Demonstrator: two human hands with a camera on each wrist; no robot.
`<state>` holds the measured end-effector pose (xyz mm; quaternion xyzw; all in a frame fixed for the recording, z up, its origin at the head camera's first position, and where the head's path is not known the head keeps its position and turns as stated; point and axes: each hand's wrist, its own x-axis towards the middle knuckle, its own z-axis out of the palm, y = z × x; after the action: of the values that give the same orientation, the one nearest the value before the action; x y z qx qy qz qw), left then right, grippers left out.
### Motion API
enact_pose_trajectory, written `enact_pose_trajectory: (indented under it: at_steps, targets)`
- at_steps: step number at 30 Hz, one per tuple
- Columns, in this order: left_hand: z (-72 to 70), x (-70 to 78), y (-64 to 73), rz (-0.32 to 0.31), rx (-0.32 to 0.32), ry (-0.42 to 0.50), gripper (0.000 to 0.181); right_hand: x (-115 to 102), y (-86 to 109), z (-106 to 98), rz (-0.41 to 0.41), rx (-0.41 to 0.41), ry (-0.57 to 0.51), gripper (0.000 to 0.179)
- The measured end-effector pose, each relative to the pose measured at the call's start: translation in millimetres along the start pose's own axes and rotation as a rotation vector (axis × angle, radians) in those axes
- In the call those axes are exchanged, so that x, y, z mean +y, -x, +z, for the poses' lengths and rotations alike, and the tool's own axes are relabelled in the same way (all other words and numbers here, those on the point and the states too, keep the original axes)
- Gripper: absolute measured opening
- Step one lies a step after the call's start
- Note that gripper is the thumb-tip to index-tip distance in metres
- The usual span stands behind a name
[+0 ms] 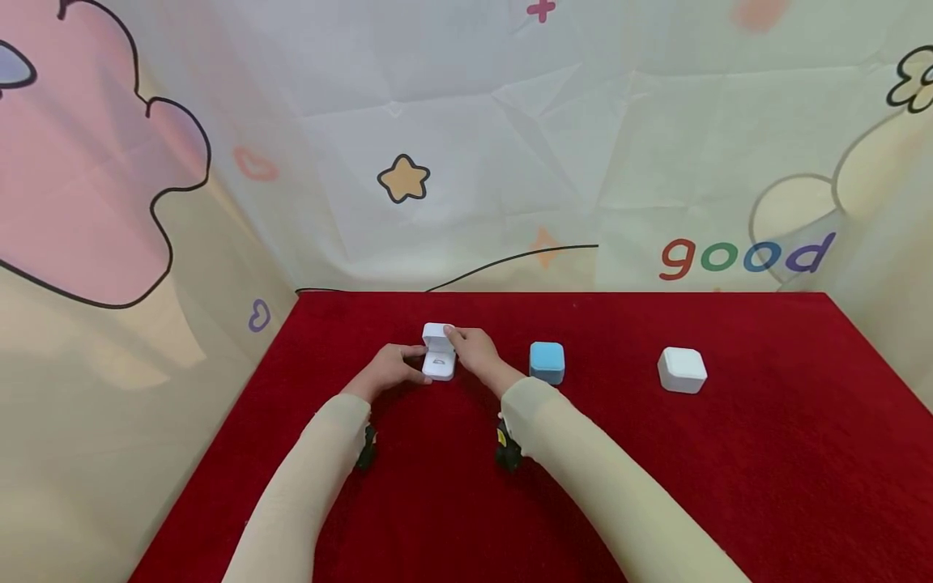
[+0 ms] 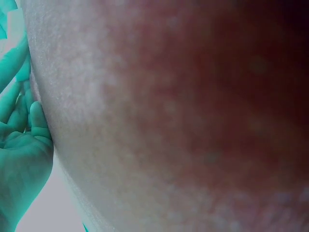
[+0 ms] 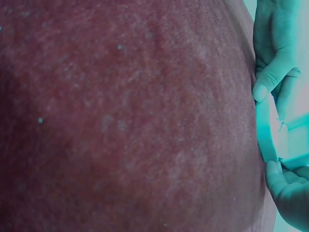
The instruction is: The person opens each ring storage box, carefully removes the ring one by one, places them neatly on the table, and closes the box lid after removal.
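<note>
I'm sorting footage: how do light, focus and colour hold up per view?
Head: fairly even light, with left hand, right hand, open ring box and red cloth legible; left wrist: cloth blurred, darkening rightward, teal cast at left edge; right wrist: cloth grainy but sharper, box glaring teal at right edge.

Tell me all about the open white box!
The open white box looks smooth, with rounded corners. Its lid is tipped up at the back, and a silvery ring sits inside. It appears to rest on the red cloth. The left hand holds the base's left side; the right hand grips the lid.
</note>
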<state>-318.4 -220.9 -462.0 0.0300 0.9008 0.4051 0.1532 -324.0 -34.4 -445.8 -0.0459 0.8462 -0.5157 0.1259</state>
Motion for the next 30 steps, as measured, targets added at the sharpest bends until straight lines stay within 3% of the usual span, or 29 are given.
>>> enact_pose_trajectory:
  at_steps: [8,16,30]
  targets:
    - [-1.1,3.2,-2.5,-0.006,-0.063,0.032,0.068,-1.3,-0.2,-4.0,0.009,-0.040,-0.034,0.055]
    - [-0.5,6.4,-2.5,-0.034,-0.058,0.052,0.069,0.3,-1.1,-4.4,0.014,-0.061,-0.066,0.055]
    - [-1.2,7.2,0.5,-0.002,-0.049,0.034,0.068,3.5,-2.8,-2.2,0.040,-0.043,-0.129,0.055]
